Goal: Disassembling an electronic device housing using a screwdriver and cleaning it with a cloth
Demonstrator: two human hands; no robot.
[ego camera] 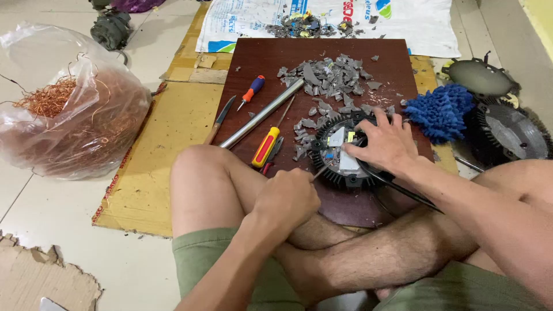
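Left hand point(286, 198) fisted round a thin metal tool, handle hidden in the grip, only the tip point(318, 172) showing at the rim of the round black finned lamp housing point(325, 164). Housing sits on the dark brown wooden board point(265, 60), partly covered by the right hand point(385, 142), palm down, fingers spread and pressing its white inner plate point(349, 163). Grey plastic shards point(331, 75) lie just beyond.
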